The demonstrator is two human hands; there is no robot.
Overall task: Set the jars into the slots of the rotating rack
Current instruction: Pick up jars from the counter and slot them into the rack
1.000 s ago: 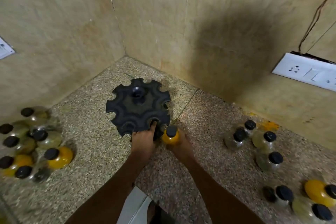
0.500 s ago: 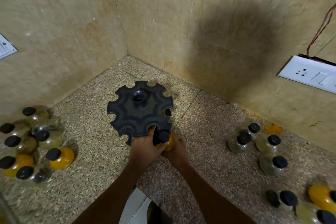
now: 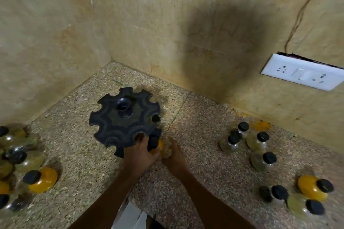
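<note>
head view | left hand (image 3: 138, 151) grips near rim of black slotted rack (image 3: 124, 119), fingers on top | right hand (image 3: 174, 155) holds yellow black-capped jar (image 3: 155, 145), tilted, at rack's near-right slot | both forearms extended forward

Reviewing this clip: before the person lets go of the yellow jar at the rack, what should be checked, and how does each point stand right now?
1. Jar at a slot: the yellow jar sits at a notch on the near edge of the rack. Ok.
2. Jar fully seated: hands hide its body. Cannot tell.
3. Rack steadied: the left hand rests on its near rim. Ok.
4. Hold on jar: the right hand is against it, fingers blurred. Cannot tell.
5. Other slots free: the notches that show hold no jars. Ok.
6. More jars at hand: the right group and the left group stand on the counter. Ok.
</note>
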